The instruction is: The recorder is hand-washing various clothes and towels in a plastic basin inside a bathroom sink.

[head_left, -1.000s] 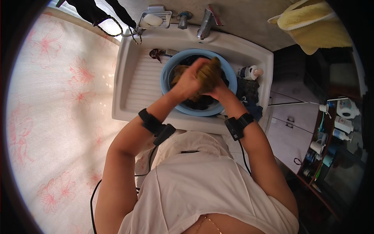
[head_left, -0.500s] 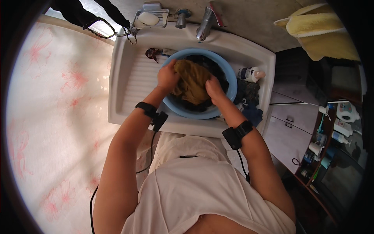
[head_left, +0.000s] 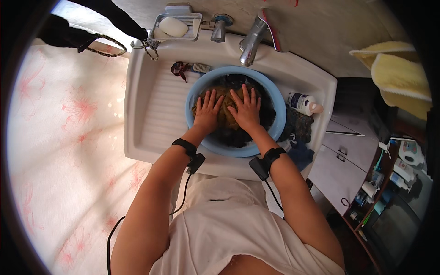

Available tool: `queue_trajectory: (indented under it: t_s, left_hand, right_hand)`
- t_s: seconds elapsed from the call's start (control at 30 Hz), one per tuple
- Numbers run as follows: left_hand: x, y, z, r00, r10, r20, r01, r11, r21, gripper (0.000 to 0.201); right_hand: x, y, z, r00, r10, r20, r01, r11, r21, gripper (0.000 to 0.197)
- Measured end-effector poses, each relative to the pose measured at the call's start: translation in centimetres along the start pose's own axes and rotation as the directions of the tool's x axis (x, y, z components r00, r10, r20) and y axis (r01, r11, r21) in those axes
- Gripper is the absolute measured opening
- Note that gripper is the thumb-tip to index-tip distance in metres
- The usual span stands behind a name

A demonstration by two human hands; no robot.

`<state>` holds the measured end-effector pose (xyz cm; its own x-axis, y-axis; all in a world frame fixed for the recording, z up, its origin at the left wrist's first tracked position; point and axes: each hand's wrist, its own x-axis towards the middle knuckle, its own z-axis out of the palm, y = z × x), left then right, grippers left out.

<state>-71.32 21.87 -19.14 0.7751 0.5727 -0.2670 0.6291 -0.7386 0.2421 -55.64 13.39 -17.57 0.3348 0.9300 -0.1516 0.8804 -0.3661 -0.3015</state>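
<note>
A round blue basin (head_left: 282, 114) stands in the white sink (head_left: 151, 128), holding dark water or dark cloth; which of these I cannot tell. In it lies a wet brown cloth (head_left: 225, 117). My left hand (head_left: 207, 111) rests flat on the left part of the cloth, fingers spread. Beside it my right hand (head_left: 246, 109) lies palm down on the right part, its fingers also apart. Neither hand grips the cloth. Beneath the palms part of the cloth is hidden.
A chrome faucet (head_left: 253, 43) rises behind the basin, with a soap dish (head_left: 192, 31) to its left. On the ribbed board lies a brush (head_left: 200, 68). A white bottle (head_left: 302, 103) and dark wet cloths (head_left: 299, 153) lie to the right. A yellow towel (head_left: 399, 75) hangs at far right.
Both hands have let go of the brown cloth they were holding up. The cloth is now down in the basin, and the hands press flat on it with fingers spread.
</note>
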Motion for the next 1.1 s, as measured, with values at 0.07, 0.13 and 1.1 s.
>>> queue_trajectory:
  t_s: [0.07, 0.13, 1.1]
  left_hand:
    - [0.6, -0.2, 1.1, 1.000, 0.013, -0.001, -0.013, 0.999, 0.040, 0.078]
    - [1.1, -0.4, 1.9, 0.998, 0.008, 0.063, -0.012, 0.998, 0.062, 0.079]
    - [0.2, -3.0, 0.1, 0.996, -0.071, -0.046, 0.004, 0.587, -0.810, 0.040]
  right_hand:
    - [0.9, 0.3, 0.8, 1.000, -0.006, 0.001, 0.006, 1.000, -0.015, 0.058]
    - [1.7, 0.5, 1.4, 1.000, -0.012, 0.003, 0.012, 1.000, -0.029, 0.058]
    - [0.3, 5.3, 2.0, 0.977, 0.131, -0.171, -0.021, 0.849, 0.528, 0.039]
